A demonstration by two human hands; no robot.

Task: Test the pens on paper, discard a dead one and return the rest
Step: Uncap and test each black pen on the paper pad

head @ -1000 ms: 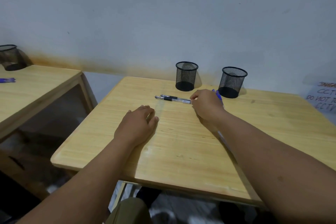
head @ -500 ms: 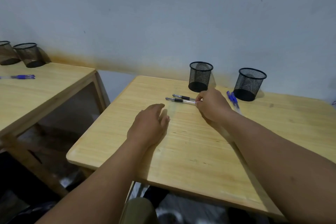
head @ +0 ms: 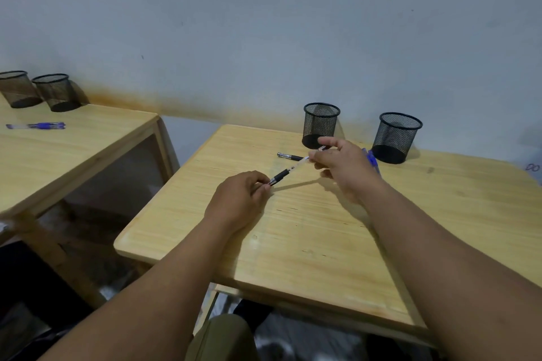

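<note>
A clear pen with a black grip [head: 289,170] hangs slanted above the wooden table [head: 308,231]. My right hand [head: 341,163] pinches its upper end and my left hand [head: 242,198] pinches its tip end. A second black pen [head: 289,156] lies flat behind it. Blue pens [head: 372,160] lie partly hidden behind my right hand. Two black mesh cups stand at the back: the left cup [head: 320,124] and the right cup [head: 397,136], and neither shows a pen inside. No paper is in view.
A second wooden table [head: 73,149] stands to the left across a gap, with two mesh cups [head: 38,91] and blue pens [head: 36,126] on it. A wall runs close behind both tables.
My right hand lifted the clear black-grip pen off the table. My left hand rose from lying flat and took hold of its tip end. The view shifted left.
</note>
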